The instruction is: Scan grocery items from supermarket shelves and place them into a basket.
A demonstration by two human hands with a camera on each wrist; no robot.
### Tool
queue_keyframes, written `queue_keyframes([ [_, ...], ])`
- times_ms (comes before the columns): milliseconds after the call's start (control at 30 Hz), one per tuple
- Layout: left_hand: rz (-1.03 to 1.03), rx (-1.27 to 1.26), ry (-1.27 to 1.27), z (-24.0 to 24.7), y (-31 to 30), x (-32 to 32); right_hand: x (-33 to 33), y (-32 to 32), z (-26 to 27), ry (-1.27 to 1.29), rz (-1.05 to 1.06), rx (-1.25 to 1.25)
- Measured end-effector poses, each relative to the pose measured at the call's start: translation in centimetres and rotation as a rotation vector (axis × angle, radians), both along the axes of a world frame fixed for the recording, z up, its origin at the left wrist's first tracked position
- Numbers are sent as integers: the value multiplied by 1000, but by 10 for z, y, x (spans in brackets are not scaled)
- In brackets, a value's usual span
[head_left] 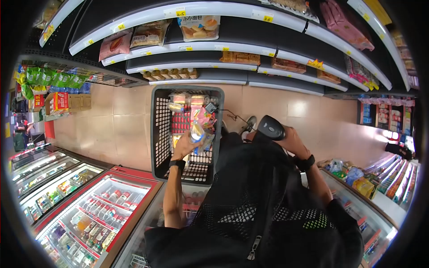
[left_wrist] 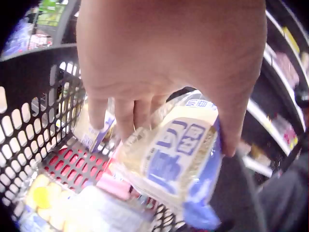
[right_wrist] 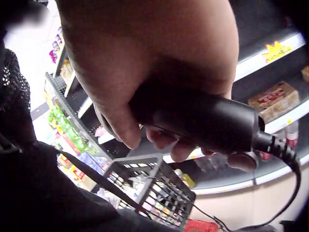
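Note:
My left hand (head_left: 184,145) is over a dark shopping basket (head_left: 162,166). It grips a packet of sliced bread (left_wrist: 178,159) in clear and blue wrapping, thumb on one side and fingers on the other in the left wrist view. Several wrapped packets lie below it in the basket, among them a pink packet (head_left: 203,117) and a clear pack of pale rolls (left_wrist: 43,195). To the right of the basket, my right hand (head_left: 293,142) holds a black handheld barcode scanner (head_left: 271,127), fingers curled round its handle. The scanner's cord (right_wrist: 295,174) leaves the handle's end.
Shelves with packaged bread (head_left: 199,29) run along the far side. Small bottles (head_left: 170,74) stand on the lowest shelf. A red-edged display freezer (head_left: 156,183) with bottles stands at near left. Tiled floor (head_left: 129,107) lies around the basket.

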State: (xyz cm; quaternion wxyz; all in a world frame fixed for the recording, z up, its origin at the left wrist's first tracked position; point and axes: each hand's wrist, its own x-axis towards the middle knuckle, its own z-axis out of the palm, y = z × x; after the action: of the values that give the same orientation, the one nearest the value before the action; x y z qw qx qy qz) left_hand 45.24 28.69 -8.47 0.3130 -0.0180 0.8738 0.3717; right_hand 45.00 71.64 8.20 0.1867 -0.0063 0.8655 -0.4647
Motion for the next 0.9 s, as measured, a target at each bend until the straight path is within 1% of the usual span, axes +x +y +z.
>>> queue_keyframes([
  [33, 89, 91, -6, 33, 10, -2, -7, -10, 13, 15, 25, -32],
  [67, 221, 280, -113, 43, 9, -1, -13, -22, 26, 12, 17, -45],
  [100, 358, 467, -220, 48, 13, 0, -20, -26, 35, -9, 82, -115],
  [133, 357, 525, -268, 56, 15, -1, -27, -30, 41, -24, 150, -184],
  [167, 517, 758, -305, 59, 32, 2, -32, -32, 44, -21, 152, -195],
  [233, 628, 863, -448, 92, 64, -9, -42, -34, 48, 135, 336, -267],
  [267, 608, 924, -461, 103, 78, -15, -47, -34, 47, 213, 378, -263],
  [300, 665, 1008, -491, 104, 88, -22, -50, -34, 49, 227, 374, -273],
  [367, 696, 1222, -534, 112, 110, -33, -59, -19, 51, 148, 453, -258],
  [433, 805, 1175, -502, 131, 139, -48, -65, 1, 50, 222, 425, -282],
  [467, 704, 1155, -444, 129, 145, -54, -67, 11, 51, 230, 394, -297],
  [567, 602, 1109, -497, 122, 166, -74, -72, 46, 49, 254, 278, -319],
  [633, 533, 1082, -554, 116, 182, -84, -71, 70, 42, 299, 138, -361],
  [667, 501, 1071, -580, 113, 189, -90, -72, 83, 36, 256, 155, -305],
  [800, 415, 1023, -679, 110, 206, -98, -64, 112, 26, 269, 45, -351],
  [833, 387, 1016, -702, 122, 221, -105, -62, 117, 25, 265, 44, -347],
  [867, 307, 904, -608, 137, 234, -107, -61, 121, 25, 264, 41, -340],
  [900, 285, 890, -621, 139, 246, -111, -60, 126, 26, 261, 40, -332],
])
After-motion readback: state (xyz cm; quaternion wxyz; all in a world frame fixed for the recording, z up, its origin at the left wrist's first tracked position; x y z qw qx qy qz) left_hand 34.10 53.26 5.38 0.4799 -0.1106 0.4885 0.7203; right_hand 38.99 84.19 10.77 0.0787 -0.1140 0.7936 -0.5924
